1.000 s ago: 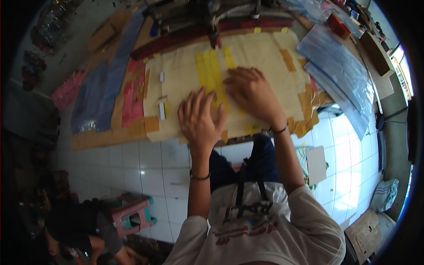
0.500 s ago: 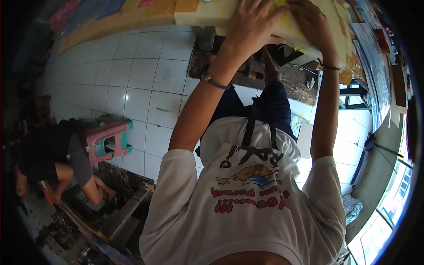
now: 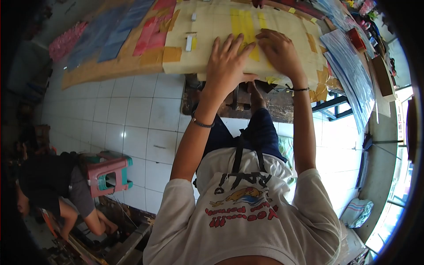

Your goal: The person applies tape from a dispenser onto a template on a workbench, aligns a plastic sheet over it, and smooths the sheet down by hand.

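Note:
My left hand (image 3: pixel 226 64) rests palm down near the front edge of the cream table covering (image 3: pixel 198 59), its fingers spread and its thumb at the edge. Beside it, my right hand (image 3: pixel 281 52) is bent over the same surface, fingers extended to the left with nothing visible in them. Yellow strips (image 3: pixel 243 27) lie flat just beyond and between the two hands. A small white piece (image 3: pixel 189 43) is to the left of my left hand. What is under the palms is hidden.
Blue plastic sheets (image 3: pixel 99 37) and a red sheet (image 3: pixel 152 33) cover the table's left part. Clear plastic strips (image 3: pixel 349 70) hang over its right side, near a red box (image 3: pixel 356 39). A pink and green stool (image 3: pixel 106 174) stands at left, next to a crouching person (image 3: pixel 48 181).
The view has tilted up, so more of the tabletop and the yellow strips shows. Both hands remain at the front edge of the table, with slightly shifted fingers.

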Demonstrator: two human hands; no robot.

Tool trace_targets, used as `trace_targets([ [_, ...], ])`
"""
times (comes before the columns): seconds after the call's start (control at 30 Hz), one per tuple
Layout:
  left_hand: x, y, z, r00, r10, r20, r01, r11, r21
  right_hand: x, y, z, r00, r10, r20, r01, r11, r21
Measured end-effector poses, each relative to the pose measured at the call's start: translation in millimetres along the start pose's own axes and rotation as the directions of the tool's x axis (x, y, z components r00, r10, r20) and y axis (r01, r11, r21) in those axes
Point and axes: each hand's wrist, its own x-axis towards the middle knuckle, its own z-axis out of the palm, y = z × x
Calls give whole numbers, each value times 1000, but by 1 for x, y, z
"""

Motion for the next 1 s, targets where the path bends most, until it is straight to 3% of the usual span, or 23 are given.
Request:
trace_targets([
  [0.27, 3, -1, 3, 999, 30, -39, -28, 999, 44, -4, -6, -2, 998, 56, 11, -55, 997, -47],
  [0.5, 4, 0, 3, 998, 56, -42, -55, 998, 35, -11, 2, 6, 999, -5, -47, 0, 995, -105],
  [1.0, 8, 10, -11, 996, -50, 77, 51, 999, -7, -4, -19, -12, 995, 104, -2, -104, 994, -22],
])
